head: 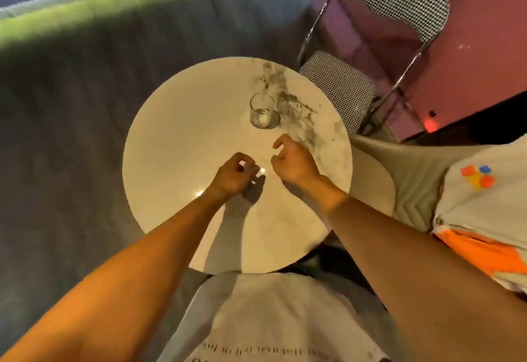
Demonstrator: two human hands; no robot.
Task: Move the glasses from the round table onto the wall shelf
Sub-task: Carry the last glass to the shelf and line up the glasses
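A clear empty glass (pixel 261 111) stands upright on the far part of the round marble table (pixel 176 122). My right hand (pixel 293 162) hovers just in front of it with curled fingers spread apart, holding nothing and not touching it. My left hand (pixel 232 176) is over the table's middle. Its fingers are curled around what looks like a second clear glass (pixel 256 175). Only bright glints of that glass show between the fingers. The wall shelf is out of view.
A folding chair (pixel 342 91) with a checked seat stands at the table's far right edge. Another person in a pale shirt and orange shorts (pixel 473 207) sits to the right. Grey carpet (pixel 71 133) lies to the left and beyond.
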